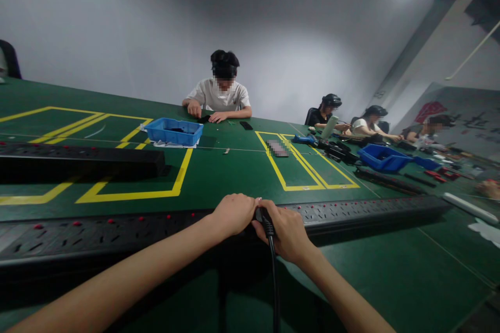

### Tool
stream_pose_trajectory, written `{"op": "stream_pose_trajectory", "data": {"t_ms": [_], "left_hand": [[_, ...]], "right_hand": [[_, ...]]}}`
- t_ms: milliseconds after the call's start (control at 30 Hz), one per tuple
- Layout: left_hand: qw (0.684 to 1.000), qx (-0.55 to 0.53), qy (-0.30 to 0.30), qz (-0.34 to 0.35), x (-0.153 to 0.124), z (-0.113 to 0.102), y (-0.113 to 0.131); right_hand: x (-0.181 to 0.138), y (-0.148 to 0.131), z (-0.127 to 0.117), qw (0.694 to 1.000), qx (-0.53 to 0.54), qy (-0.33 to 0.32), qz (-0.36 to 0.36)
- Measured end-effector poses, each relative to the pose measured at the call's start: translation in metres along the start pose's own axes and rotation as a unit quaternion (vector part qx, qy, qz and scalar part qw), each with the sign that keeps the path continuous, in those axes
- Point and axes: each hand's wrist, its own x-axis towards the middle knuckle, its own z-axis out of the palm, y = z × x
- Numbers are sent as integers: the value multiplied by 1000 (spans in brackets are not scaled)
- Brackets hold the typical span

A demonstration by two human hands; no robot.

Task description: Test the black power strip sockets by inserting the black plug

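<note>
A long black power strip (351, 214) with rows of sockets and small red switches lies across the table in front of me. My right hand (287, 226) is closed around a black plug (267, 218), held over the strip's middle. From that plug a black cable (274, 281) hangs toward me, down to the bottom of the view. My left hand (235, 213) lies over the strip just left of the plug, its fingers curled over the strip and mostly hidden. Both hands nearly meet at the plug; whether its prongs are in a socket is hidden.
Another black power strip (82, 161) lies further back at left. Beyond are a blue bin (174, 132), yellow tape rectangles (133, 196) and a blurred flat item (277, 149). A person (221, 93) sits opposite; others work at right near a second blue bin (383, 158).
</note>
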Motion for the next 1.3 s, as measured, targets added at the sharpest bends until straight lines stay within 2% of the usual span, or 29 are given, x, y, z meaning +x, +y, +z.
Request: {"op": "stream_pose_trajectory", "data": {"t_ms": [800,1300], "left_hand": [[1000,-4,0,1,2,2,-1],[1000,-8,-14,-5,1,-3,1]], "right_hand": [[-1,1,1,1000,8,-5,-3],[0,-1,-1,1000,4,16,-7]]}}
